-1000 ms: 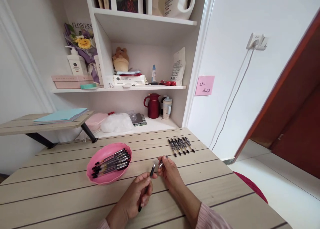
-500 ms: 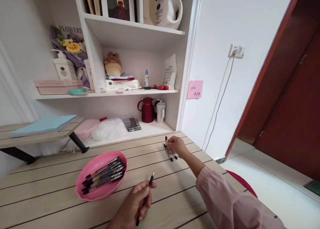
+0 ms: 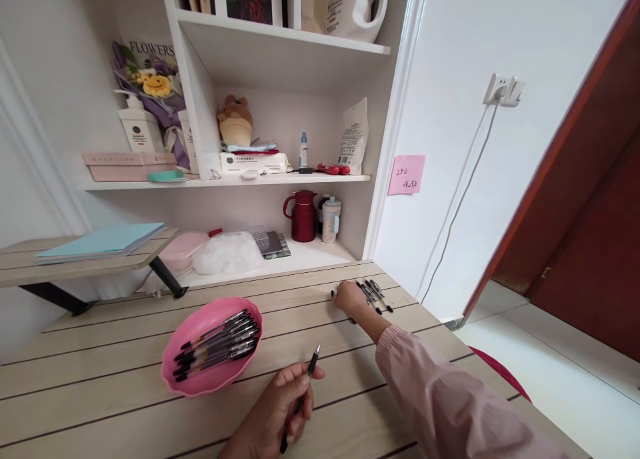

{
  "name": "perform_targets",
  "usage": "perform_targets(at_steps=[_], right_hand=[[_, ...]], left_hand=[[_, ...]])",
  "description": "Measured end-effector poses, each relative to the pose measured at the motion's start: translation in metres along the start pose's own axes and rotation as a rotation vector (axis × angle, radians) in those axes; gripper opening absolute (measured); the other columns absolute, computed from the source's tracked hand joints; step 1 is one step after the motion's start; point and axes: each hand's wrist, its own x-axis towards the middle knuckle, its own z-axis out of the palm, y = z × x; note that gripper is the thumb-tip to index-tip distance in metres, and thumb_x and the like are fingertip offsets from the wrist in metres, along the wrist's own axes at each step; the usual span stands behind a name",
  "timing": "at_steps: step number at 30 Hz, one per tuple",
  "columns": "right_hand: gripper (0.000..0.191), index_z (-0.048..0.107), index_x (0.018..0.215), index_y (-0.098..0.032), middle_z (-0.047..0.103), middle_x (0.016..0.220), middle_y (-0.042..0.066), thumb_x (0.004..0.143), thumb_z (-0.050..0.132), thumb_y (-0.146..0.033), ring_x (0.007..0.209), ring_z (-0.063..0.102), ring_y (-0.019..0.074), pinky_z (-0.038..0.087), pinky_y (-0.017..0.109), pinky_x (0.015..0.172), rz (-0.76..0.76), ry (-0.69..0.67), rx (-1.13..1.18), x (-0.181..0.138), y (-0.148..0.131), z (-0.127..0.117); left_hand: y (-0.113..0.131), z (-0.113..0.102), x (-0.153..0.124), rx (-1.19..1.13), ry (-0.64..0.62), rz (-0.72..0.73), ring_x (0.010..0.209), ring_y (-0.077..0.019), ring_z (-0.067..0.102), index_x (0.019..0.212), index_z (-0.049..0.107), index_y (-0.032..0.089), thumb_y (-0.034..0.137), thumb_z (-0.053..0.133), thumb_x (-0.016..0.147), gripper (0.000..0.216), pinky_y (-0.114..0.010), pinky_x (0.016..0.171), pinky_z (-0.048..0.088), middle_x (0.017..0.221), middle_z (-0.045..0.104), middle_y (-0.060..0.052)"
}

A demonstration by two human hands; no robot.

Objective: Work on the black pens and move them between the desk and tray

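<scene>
On the far shelves we list a red jug [image 3: 303, 215], a small patterned flask [image 3: 331, 219], a plush toy [image 3: 235, 120], a white pouch [image 3: 353, 136] and a flower bouquet [image 3: 150, 79]. Right, on the wall, we note a pink note [image 3: 407, 174]; left, a turquoise folder [image 3: 100, 240].

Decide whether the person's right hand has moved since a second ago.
Yes. The right hand has reached away from the left hand to the row of black pens at the wooden table's far edge.

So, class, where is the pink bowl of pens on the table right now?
In the head view, the pink bowl sits on the wooden table, left of centre, just left of the left hand holding a pen.
</scene>
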Motion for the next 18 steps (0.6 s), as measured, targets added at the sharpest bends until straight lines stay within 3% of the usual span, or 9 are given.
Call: perform_targets(at_steps=[10, 18], right_hand=[[0.028, 0.062, 0.096, -0.009, 0.062, 0.102, 0.02, 0.071, 0.054, -0.018, 0.096, 0.058, 0.0238, 0.042, 0.027, 0.076, -0.031, -0.027, -0.105, -0.003, -0.004, -0.001], [0.021, 0.064, 0.083, -0.018, 0.067, 0.089, 0.01, 0.075, 0.045, -0.019, 0.083, 0.06, 0.0194, 0.039, 0.023, 0.061, 0.074, 0.04, -0.094, -0.016, 0.033, -0.032]], left_hand=[[0.001, 0.001, -0.001, 0.01, -0.013, 0.005, 0.03, -0.0011, 0.025, 0.096, 0.052, 0.016, 0.039, 0.048, 0.079, 0.029, -0.017, 0.03, 0.013, 0.054, 0.049, 0.006], [0.0, 0.0, 0.0, 0.01, -0.015, 0.014, 0.03, -0.0011, 0.024, 0.099, 0.051, 0.016, 0.036, 0.046, 0.081, 0.027, -0.017, 0.031, 0.014, 0.053, 0.048, 0.007]])
